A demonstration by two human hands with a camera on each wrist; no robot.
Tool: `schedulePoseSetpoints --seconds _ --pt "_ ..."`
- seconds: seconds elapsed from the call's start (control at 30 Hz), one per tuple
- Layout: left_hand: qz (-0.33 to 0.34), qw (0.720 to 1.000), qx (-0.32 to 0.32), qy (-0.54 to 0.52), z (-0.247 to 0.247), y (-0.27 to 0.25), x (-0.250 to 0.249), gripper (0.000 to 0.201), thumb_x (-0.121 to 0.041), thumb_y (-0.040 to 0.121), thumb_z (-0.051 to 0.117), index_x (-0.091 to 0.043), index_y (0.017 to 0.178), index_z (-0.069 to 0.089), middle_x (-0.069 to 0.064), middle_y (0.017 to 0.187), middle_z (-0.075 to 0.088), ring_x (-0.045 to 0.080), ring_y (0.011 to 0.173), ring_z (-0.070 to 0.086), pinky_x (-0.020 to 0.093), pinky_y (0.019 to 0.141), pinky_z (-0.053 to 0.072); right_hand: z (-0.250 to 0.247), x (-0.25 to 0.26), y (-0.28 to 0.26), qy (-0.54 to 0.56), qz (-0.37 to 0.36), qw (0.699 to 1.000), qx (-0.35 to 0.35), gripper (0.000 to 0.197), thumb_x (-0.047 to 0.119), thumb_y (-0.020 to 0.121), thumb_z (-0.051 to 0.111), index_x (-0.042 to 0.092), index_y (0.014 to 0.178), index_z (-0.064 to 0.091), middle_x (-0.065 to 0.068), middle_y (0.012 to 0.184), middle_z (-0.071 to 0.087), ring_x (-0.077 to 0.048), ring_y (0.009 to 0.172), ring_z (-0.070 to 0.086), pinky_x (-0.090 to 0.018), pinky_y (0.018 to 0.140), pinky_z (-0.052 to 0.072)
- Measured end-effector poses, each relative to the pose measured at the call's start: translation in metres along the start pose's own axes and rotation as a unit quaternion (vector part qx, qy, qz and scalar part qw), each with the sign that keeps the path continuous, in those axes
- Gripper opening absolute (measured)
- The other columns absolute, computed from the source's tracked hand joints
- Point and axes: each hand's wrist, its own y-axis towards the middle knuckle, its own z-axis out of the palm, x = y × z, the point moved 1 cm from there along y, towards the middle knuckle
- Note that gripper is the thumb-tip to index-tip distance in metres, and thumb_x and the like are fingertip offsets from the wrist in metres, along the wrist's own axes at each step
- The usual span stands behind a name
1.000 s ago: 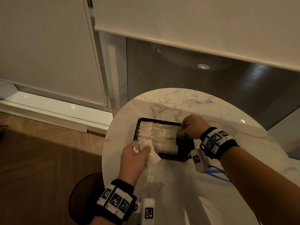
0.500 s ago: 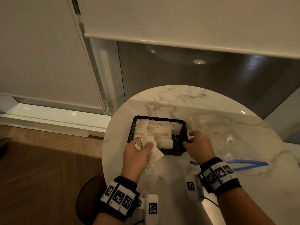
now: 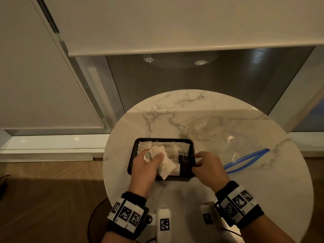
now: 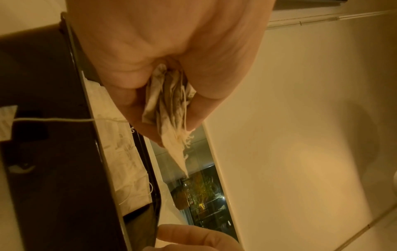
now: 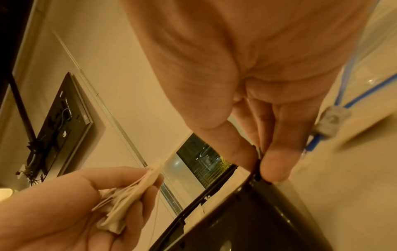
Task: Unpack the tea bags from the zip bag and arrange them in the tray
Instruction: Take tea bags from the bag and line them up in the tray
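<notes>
Tea bags (image 3: 160, 156), light and floppy, bunch in my left hand (image 3: 146, 170); my right hand (image 3: 208, 170) pinches the stiff tray (image 3: 190, 170) rim.

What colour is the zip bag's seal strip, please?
Blue, on the zip bag's seal strip; clearest in the head view.

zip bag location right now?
In the head view the zip bag lies flat on the marble table, to the right of the black tray, its blue zip edge just beyond the right hand.
</notes>
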Motion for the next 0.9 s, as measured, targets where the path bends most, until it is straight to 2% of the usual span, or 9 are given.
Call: schedulePoseSetpoints --seconds 0.07,0.23,0.33,0.37,0.43,0.53,0.67,0.8,0.9 --pt "-0.001 1.000 0.007 -0.005 0.006 -0.005 -0.001 0.013 -0.002 0.092 0.066 -0.009 0.098 0.074 0.007 0.093 0.076 0.016 0.086 0.072 0.024 0.068 0.056 -0.004 -0.003 -0.002 -0.008 0.000 1.000 0.005 0.049 0.008 0.084 0.070 0.014 0.131 0.056 0.000 0.087 0.070 -0.009 0.077 0.067 -0.015 0.058 0.051" --pt "-0.003 1.000 0.022 -0.008 0.018 -0.014 -0.007 0.017 -0.003 0.091 0.067 -0.016 0.099 0.074 0.000 0.092 0.078 0.012 0.086 0.073 0.022 0.069 0.057 -0.020 0.000 -0.011 -0.053 -0.022 0.998 0.017 0.047 0.012 0.087 0.067 0.016 0.132 0.055 0.001 0.092 0.065 -0.006 0.074 0.059 -0.010 0.057 0.042" --pt "-0.007 0.999 0.027 -0.019 0.024 -0.018 -0.010 0.017 -0.003 0.091 0.068 -0.016 0.099 0.074 0.001 0.092 0.078 0.013 0.087 0.074 0.021 0.067 0.057 -0.034 0.013 -0.020 -0.049 -0.089 0.994 -0.050 0.027 0.030 0.093 0.063 0.021 0.118 0.066 0.008 0.094 0.066 -0.002 0.075 0.058 -0.013 0.064 0.042" --pt "-0.009 0.999 0.028 -0.022 0.026 -0.019 -0.010 0.016 -0.004 0.091 0.068 -0.015 0.100 0.074 0.002 0.093 0.078 0.015 0.088 0.074 0.023 0.068 0.057 -0.038 0.018 -0.023 -0.021 -0.109 0.993 -0.048 0.023 0.036 0.093 0.063 0.023 0.110 0.070 0.012 0.090 0.068 -0.001 0.074 0.061 -0.013 0.063 0.043" --pt "-0.012 0.999 0.032 -0.022 0.029 -0.021 -0.011 0.016 -0.006 0.091 0.069 -0.015 0.103 0.074 0.003 0.095 0.078 0.017 0.089 0.074 0.024 0.067 0.056 -0.041 0.027 -0.027 0.060 -0.126 0.990 0.022 0.026 0.043 0.088 0.067 0.024 0.104 0.074 0.013 0.087 0.072 0.000 0.076 0.067 -0.013 0.065 0.049" --pt "-0.020 0.999 0.045 -0.023 0.034 -0.022 -0.012 0.016 -0.009 0.091 0.069 -0.016 0.104 0.073 0.002 0.095 0.078 0.016 0.087 0.074 0.022 0.062 0.054 -0.036 0.032 -0.031 0.177 -0.085 0.974 0.115 0.032 0.033 0.082 0.078 0.016 0.108 0.071 0.001 0.091 0.076 -0.009 0.081 0.073 -0.024 0.066 0.059" --pt "-0.022 0.999 0.040 -0.021 0.035 -0.022 -0.011 0.017 -0.008 0.090 0.070 -0.016 0.105 0.073 0.002 0.095 0.078 0.018 0.090 0.074 0.028 0.069 0.056 -0.034 0.036 -0.037 0.232 -0.059 0.961 0.138 0.022 0.010 0.080 0.079 0.010 0.100 0.070 -0.009 0.080 0.074 -0.016 0.069 0.074 -0.023 0.060 0.057" --pt "-0.026 0.999 0.031 -0.020 0.029 -0.020 -0.008 0.014 -0.009 0.090 0.070 -0.016 0.102 0.074 0.002 0.093 0.078 0.017 0.087 0.073 0.026 0.064 0.054 -0.036 0.033 -0.034 0.169 -0.081 0.972 0.143 0.012 0.013 0.084 0.076 0.018 0.095 0.074 -0.005 0.081 0.076 -0.017 0.074 0.073 -0.026 0.065 0.061" --pt "-0.039 0.998 0.024 -0.040 0.023 -0.017 -0.008 0.012 -0.006 0.091 0.068 -0.014 0.099 0.074 0.005 0.089 0.077 0.016 0.077 0.072 0.029 0.059 0.056 -0.037 0.029 -0.031 0.069 -0.112 0.983 0.131 0.009 0.020 0.091 0.069 0.028 0.090 0.074 0.002 0.083 0.074 -0.004 0.068 0.067 -0.015 0.060 0.053"
